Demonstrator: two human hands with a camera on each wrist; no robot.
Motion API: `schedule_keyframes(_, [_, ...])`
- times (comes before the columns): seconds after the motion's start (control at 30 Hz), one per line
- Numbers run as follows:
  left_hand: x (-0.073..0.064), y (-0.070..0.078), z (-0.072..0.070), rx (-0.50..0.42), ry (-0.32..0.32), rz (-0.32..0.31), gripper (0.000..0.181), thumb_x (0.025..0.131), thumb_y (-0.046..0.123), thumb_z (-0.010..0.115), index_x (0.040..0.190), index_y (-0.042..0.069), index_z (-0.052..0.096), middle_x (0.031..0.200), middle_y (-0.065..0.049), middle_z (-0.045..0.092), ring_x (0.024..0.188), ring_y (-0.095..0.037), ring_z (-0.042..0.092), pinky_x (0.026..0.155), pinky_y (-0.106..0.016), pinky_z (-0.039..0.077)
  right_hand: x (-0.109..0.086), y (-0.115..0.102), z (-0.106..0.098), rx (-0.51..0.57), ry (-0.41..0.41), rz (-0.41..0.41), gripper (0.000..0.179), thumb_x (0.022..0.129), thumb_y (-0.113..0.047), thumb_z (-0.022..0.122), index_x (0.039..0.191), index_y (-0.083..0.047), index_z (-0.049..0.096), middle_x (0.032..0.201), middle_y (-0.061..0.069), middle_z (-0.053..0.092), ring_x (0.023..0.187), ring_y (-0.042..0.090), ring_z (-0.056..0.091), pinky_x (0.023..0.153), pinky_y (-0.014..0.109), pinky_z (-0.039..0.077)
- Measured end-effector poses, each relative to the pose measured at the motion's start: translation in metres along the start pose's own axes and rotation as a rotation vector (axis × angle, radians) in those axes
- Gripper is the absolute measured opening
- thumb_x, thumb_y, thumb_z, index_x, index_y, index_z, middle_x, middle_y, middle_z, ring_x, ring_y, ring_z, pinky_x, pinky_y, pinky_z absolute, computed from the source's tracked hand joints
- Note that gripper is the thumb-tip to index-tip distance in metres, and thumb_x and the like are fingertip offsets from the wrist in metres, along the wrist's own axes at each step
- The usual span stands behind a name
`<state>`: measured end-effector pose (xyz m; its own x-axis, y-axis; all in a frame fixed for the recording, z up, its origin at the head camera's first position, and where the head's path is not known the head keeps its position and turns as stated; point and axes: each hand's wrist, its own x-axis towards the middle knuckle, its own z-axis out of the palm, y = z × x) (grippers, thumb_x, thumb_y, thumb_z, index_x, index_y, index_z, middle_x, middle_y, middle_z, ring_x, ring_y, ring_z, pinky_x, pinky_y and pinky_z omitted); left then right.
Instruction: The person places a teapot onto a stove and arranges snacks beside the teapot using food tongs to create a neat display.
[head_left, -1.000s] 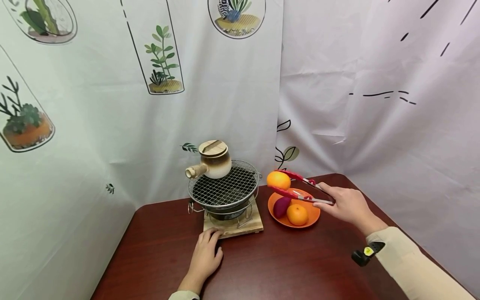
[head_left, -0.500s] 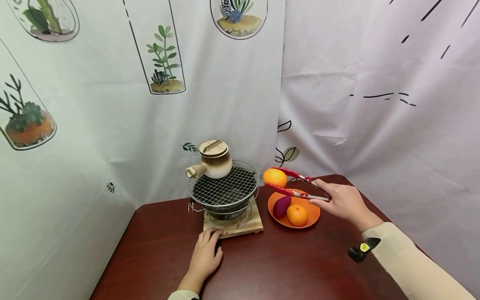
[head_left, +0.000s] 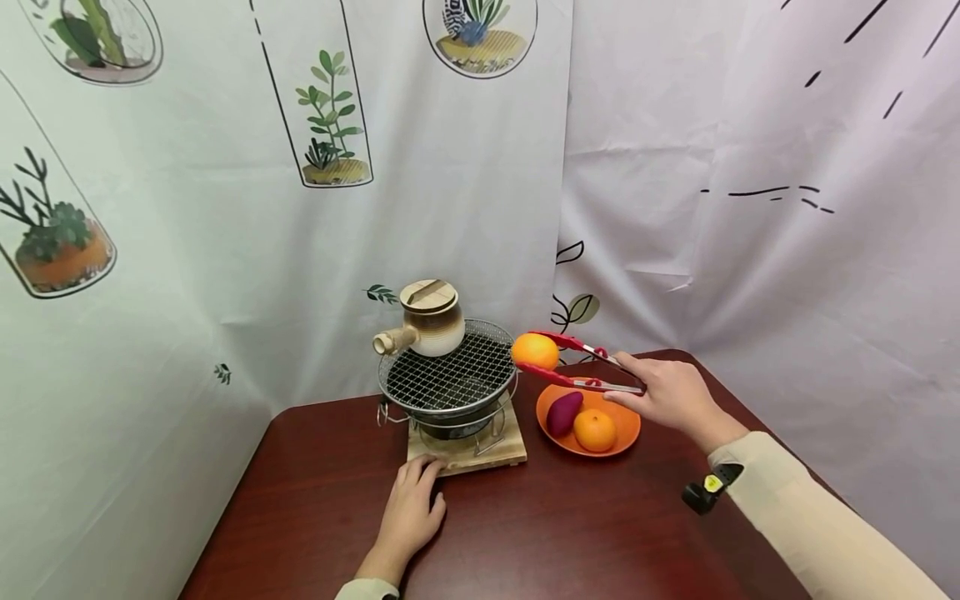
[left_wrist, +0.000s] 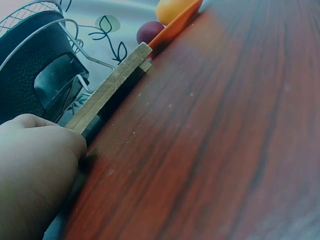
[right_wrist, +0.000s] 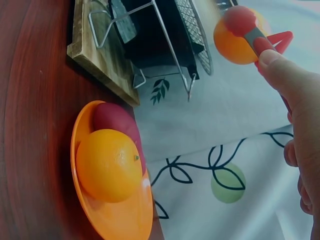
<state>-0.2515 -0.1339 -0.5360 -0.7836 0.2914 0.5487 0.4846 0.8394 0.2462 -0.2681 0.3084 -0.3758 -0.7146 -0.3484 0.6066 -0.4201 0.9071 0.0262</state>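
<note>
My right hand (head_left: pixel 678 400) grips red-tipped metal tongs (head_left: pixel 555 377) by their handles. Between the tongs' tips an orange fruit (head_left: pixel 534 352), like a mandarin, hangs in the air beside the grill's right rim. Below it on the right sits an orange plate (head_left: pixel 628 423) with a second mandarin (head_left: pixel 595 430) and a smooth purple oval thing (head_left: pixel 564 413). My left hand (head_left: pixel 408 512) rests at the front left of a wooden board (head_left: pixel 507 448), fingers touching its edge. In the left wrist view the fingertips are mostly hidden behind the hand (left_wrist: pixel 37 170).
On the board stands a round black grill (head_left: pixel 450 387) with a wire net and wire legs. A lidded pot (head_left: pixel 438 333) with a side handle sits on the net's back left. The dark red table (head_left: pixel 570 525) meets printed cloth walls (head_left: pixel 480 208) behind.
The tongs and held mandarin have moved left and slightly up, from over the plate towards the grill. My left hand has stayed on the board.
</note>
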Motion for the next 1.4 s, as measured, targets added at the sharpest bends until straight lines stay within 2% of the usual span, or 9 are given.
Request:
schedule_keyframes(0.13, [0.000, 0.000, 0.000, -0.005, -0.001, -0.002, 0.045, 0.078, 0.007, 0.073, 0.122, 0.013, 0.067, 0.129, -0.009, 0.057, 0.122, -0.035, 0.051, 0.098, -0.052, 0.046, 0.005, -0.002, 0.004, 0.003, 0.017, -0.021, 0.066, 0.079, -0.059, 0.075, 0.130, -0.018, 0.066, 0.105, 0.009, 0.076, 0.074, 0.031, 0.070, 0.058, 0.044, 0.054])
schedule_keyframes(0.33, [-0.001, 0.000, 0.001, 0.002, 0.018, 0.009, 0.045, 0.077, 0.008, 0.073, 0.121, 0.014, 0.067, 0.128, -0.008, 0.057, 0.120, -0.034, 0.051, 0.096, -0.052, 0.046, 0.014, -0.007, 0.007, 0.005, 0.026, -0.045, 0.065, 0.078, -0.059, 0.076, 0.128, -0.019, 0.065, 0.087, 0.005, 0.075, 0.064, 0.027, 0.066, 0.053, 0.042, 0.052])
schedule_keyframes(0.57, [-0.001, 0.001, 0.001, 0.008, 0.019, 0.010, 0.045, 0.076, 0.007, 0.072, 0.121, 0.014, 0.067, 0.127, -0.008, 0.057, 0.120, -0.034, 0.051, 0.095, -0.052, 0.046, 0.027, -0.016, 0.011, 0.026, -0.044, -0.014, 0.066, 0.082, -0.059, 0.074, 0.132, -0.017, 0.065, 0.102, 0.010, 0.076, 0.075, 0.031, 0.070, 0.060, 0.045, 0.055])
schedule_keyframes(0.67, [-0.001, 0.001, 0.000, 0.002, 0.006, -0.002, 0.045, 0.077, 0.007, 0.073, 0.121, 0.014, 0.067, 0.128, -0.008, 0.057, 0.120, -0.034, 0.051, 0.096, -0.053, 0.046, 0.033, -0.020, 0.014, 0.030, -0.065, 0.000, 0.066, 0.082, -0.060, 0.073, 0.132, -0.019, 0.064, 0.102, 0.010, 0.076, 0.077, 0.032, 0.069, 0.061, 0.046, 0.055])
schedule_keyframes(0.9, [-0.001, -0.001, 0.001, -0.008, -0.011, -0.009, 0.044, 0.078, 0.008, 0.072, 0.121, 0.015, 0.067, 0.128, -0.009, 0.057, 0.121, -0.035, 0.051, 0.097, -0.054, 0.046, 0.048, -0.029, 0.018, 0.044, -0.081, -0.007, 0.060, 0.081, -0.060, 0.074, 0.124, -0.019, 0.066, 0.083, 0.003, 0.072, 0.065, 0.027, 0.062, 0.054, 0.041, 0.049])
schedule_keyframes(1.13, [0.000, -0.002, 0.000, -0.022, -0.033, -0.029, 0.045, 0.079, 0.010, 0.071, 0.123, 0.017, 0.066, 0.131, -0.008, 0.056, 0.123, -0.034, 0.050, 0.099, -0.053, 0.045, 0.060, -0.036, 0.020, 0.044, -0.134, 0.050, 0.061, 0.084, -0.064, 0.069, 0.127, -0.021, 0.066, 0.072, 0.002, 0.065, 0.062, 0.025, 0.058, 0.051, 0.042, 0.047])
schedule_keyframes(1.23, [0.000, -0.002, 0.000, -0.024, -0.032, -0.029, 0.045, 0.079, 0.009, 0.071, 0.123, 0.016, 0.066, 0.130, -0.008, 0.056, 0.123, -0.035, 0.050, 0.098, -0.055, 0.045, 0.066, -0.039, 0.021, 0.046, -0.156, 0.060, 0.062, 0.084, -0.065, 0.068, 0.128, -0.021, 0.066, 0.075, 0.005, 0.068, 0.065, 0.027, 0.061, 0.053, 0.044, 0.050])
schedule_keyframes(1.4, [0.000, -0.003, 0.001, -0.021, -0.030, -0.028, 0.045, 0.078, 0.009, 0.071, 0.123, 0.016, 0.067, 0.130, -0.008, 0.056, 0.123, -0.035, 0.050, 0.099, -0.054, 0.045, 0.075, -0.045, 0.021, 0.027, -0.187, 0.079, 0.072, 0.085, -0.068, 0.065, 0.138, -0.020, 0.063, 0.095, 0.012, 0.075, 0.077, 0.030, 0.068, 0.059, 0.049, 0.053])
